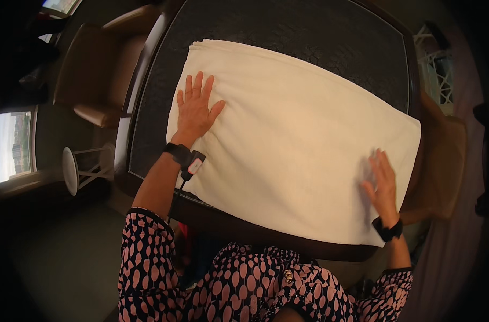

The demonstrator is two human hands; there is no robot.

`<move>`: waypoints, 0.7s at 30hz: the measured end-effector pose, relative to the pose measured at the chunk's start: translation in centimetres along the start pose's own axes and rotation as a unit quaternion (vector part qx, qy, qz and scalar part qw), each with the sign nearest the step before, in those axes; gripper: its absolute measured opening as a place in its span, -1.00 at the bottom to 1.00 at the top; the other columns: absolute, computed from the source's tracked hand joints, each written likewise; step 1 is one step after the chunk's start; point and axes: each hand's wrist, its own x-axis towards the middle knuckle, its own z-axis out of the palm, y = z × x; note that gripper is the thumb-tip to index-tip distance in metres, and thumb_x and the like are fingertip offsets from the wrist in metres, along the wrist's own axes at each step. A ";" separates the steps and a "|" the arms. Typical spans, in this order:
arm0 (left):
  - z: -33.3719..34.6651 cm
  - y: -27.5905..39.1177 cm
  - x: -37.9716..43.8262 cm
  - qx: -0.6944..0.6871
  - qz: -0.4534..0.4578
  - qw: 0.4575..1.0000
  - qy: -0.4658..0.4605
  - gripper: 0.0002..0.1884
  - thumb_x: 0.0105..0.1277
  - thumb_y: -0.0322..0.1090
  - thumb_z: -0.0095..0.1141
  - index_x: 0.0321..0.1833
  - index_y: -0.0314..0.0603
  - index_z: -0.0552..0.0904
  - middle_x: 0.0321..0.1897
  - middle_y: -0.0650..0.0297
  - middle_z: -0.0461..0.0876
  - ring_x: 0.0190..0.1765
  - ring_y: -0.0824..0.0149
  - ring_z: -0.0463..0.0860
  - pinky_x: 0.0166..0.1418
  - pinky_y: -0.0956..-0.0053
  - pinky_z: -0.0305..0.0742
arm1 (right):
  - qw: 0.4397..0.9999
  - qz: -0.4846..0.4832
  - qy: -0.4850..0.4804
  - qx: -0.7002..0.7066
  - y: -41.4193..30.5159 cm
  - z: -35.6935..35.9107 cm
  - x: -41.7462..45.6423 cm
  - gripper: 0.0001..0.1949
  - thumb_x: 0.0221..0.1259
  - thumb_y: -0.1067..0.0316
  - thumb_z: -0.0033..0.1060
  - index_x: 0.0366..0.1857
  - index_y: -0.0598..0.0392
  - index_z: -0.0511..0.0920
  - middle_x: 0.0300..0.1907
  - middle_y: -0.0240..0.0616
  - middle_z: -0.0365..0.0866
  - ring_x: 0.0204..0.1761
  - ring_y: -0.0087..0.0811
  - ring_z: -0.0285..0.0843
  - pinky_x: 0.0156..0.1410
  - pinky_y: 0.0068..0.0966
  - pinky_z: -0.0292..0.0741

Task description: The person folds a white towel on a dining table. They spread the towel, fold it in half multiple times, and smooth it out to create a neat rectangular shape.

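Note:
A large white cloth (284, 133), folded in layers, lies across the table before me and reaches past its near edge on the right. My left hand (196, 108) rests flat on the cloth's left part, fingers spread, with soft creases running out from it. Over the right part is my right hand (382, 185), slightly blurred, its thumb apart from the fingers and nothing held. A shadow falls beside it; whether it touches the fabric I cannot tell. Both wrists wear black straps, and a small device with a cable sits on the left one.
The table (268, 24) has a dark, patterned top and a raised rim. A brown armchair (103, 68) stands to the left, above a white folding stool (71, 171). Another brown chair (441, 169) is at the right, below a white rack (437, 72). A window (13, 147) is far left.

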 end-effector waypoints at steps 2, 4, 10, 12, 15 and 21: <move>0.2 0.4 0.5 -0.006 0.006 1.000 0.005 -0.29 0.34 0.14 -0.05 0.47 -0.01 0.16 0.50 0.07 -0.02 0.53 -0.06 -0.14 0.44 -0.18 -0.18 | 0.998 -0.019 -0.050 0.017 -4.8 1.6 -4.4 -0.38 -0.08 0.31 0.38 0.19 0.09 0.42 0.42 0.02 0.11 0.45 0.08 0.03 0.38 0.10 0.10; 0.4 1.0 1.3 -0.012 0.011 1.000 0.007 -0.29 0.34 0.14 -0.05 0.47 -0.02 0.16 0.50 0.04 -0.02 0.53 -0.08 -0.13 0.44 -0.19 -0.17 | 0.993 0.021 -0.097 0.062 -7.3 3.7 -8.7 -0.41 0.03 0.21 0.30 0.21 0.10 0.40 0.42 0.04 0.10 0.46 0.11 -0.03 0.42 0.13 -0.01; 1.0 0.4 1.6 0.009 0.035 0.999 -0.041 -0.28 0.35 0.14 -0.06 0.48 -0.02 0.12 0.50 0.02 -0.05 0.52 -0.10 -0.12 0.42 -0.19 -0.13 | 0.994 0.102 -0.027 -0.002 -7.3 7.7 -13.9 -0.48 0.24 0.23 0.07 0.31 0.04 0.33 0.47 -0.03 0.04 0.51 0.02 -0.11 0.49 0.03 -0.13; 0.5 0.3 1.0 0.003 0.041 0.995 -0.089 -0.27 0.36 0.12 -0.06 0.50 0.02 0.06 0.52 0.04 -0.09 0.53 -0.09 -0.14 0.43 -0.15 -0.12 | 0.995 0.099 -0.006 0.008 -5.8 8.2 -13.4 -0.43 0.12 0.32 0.16 0.30 0.03 0.34 0.47 -0.04 0.04 0.50 0.02 -0.10 0.48 0.05 -0.11; 1.2 -0.6 -1.1 -0.023 0.032 0.988 -0.148 -0.20 0.31 0.12 0.02 0.51 -0.04 0.04 0.52 0.02 -0.10 0.52 -0.10 -0.10 0.42 -0.15 -0.07 | 0.993 0.114 0.001 0.008 -3.7 9.4 -12.1 -0.43 0.10 0.32 0.15 0.28 0.05 0.36 0.47 -0.06 0.05 0.50 0.01 -0.08 0.48 0.06 -0.10; 0.8 -2.7 -10.3 -0.078 -0.046 0.990 -0.109 -0.20 0.31 0.07 0.06 0.49 -0.14 0.06 0.49 0.00 0.01 0.51 -0.05 -0.02 0.42 -0.10 -0.05 | 0.988 0.128 0.053 0.064 -5.8 10.4 -9.2 -0.57 0.18 0.29 0.09 0.15 0.12 0.46 0.40 -0.05 0.19 0.44 0.01 0.06 0.45 0.05 -0.01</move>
